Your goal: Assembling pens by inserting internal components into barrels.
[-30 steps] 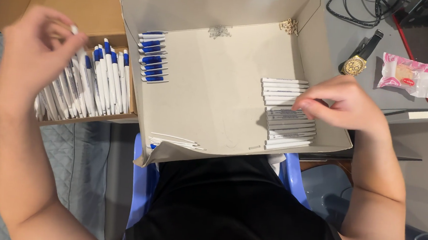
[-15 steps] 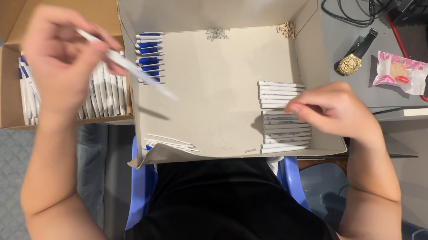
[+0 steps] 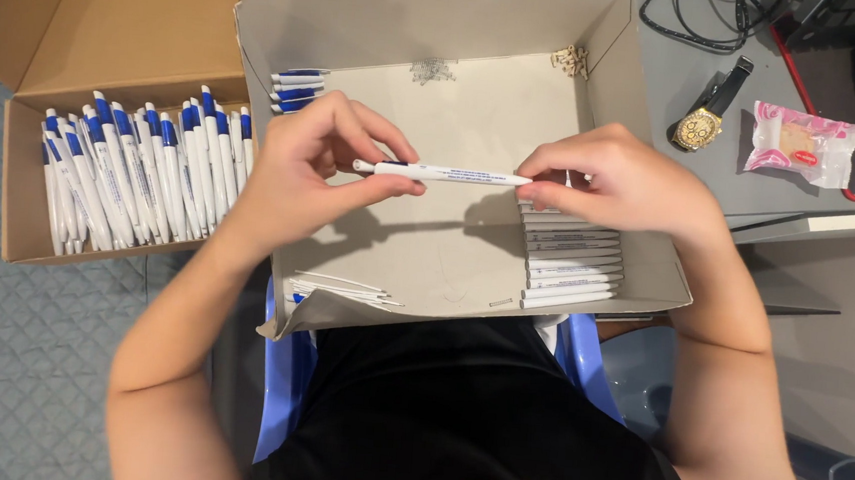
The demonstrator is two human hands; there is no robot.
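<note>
Both hands held one white pen (image 3: 442,173) flat over the grey box (image 3: 442,31). The left hand (image 3: 302,166) pinched its left end in a tight grip. The right hand (image 3: 622,178) pinched the other end. White pen parts (image 3: 571,265) lay stacked under it. More blue-and-white pens (image 3: 136,175) filled the brown box (image 3: 81,35) nearby.

two hands: left hand (image 3: 297,176) and right hand (image 3: 632,179). one white pen (image 3: 442,173) held between them. two open boxes: one brown cardboard box (image 3: 22,232) and one grey box (image 3: 443,21). white-and-blue pens (image 3: 141,175) in the brown box: too many and too overlapped to count. stacked white barrels (image 3: 571,260) in the grey box: about nine. one gold wristwatch (image 3: 701,124). one wrapped snack (image 3: 800,144).
</note>
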